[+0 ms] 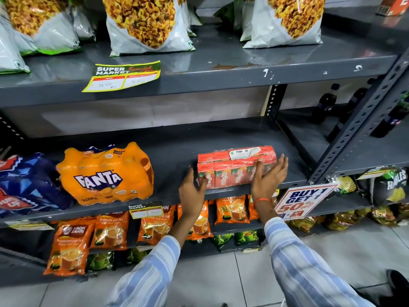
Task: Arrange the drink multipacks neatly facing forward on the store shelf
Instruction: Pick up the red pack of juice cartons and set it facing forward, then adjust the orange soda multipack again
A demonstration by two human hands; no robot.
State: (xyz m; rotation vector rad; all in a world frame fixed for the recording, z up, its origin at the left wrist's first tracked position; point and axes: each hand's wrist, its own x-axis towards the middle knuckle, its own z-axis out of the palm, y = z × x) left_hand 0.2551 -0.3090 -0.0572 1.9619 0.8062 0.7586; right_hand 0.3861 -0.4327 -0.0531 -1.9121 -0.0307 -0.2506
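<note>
A red shrink-wrapped multipack of Maaza juice cartons [234, 166] stands at the front edge of the grey middle shelf [177, 147], labels facing me. My left hand [193, 188] presses against its left end, fingers spread. My right hand [270, 173] lies flat against its right front corner, fingers extended. To the left stands an orange Fanta bottle multipack [104, 173], logo forward. Further left a dark blue Thums Up multipack [26, 185] lies tilted, partly cut off by the frame edge.
Large snack bags [146, 23] fill the top shelf above a price tag [124, 75]. Orange tea pouches [110, 231] hang on the lower shelf. A "Buy 1 Get 1" sign [303, 200] sticks out at right. Dark cola bottles [325, 103] stand on the neighbouring shelf.
</note>
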